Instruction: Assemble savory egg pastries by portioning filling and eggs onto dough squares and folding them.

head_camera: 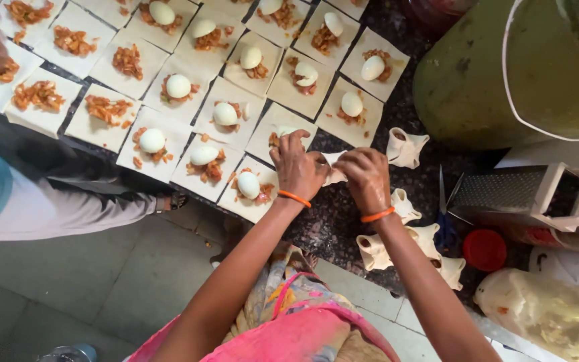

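Both the left hand (297, 171) and right hand (366, 178) pinch the soft, tearable dough square (334, 175) by its corners, just right of the egg-topped squares (204, 161).

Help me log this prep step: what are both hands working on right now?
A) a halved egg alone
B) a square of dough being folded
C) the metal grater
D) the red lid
B: the left hand and right hand pinch a pale dough square between them on the dark counter.
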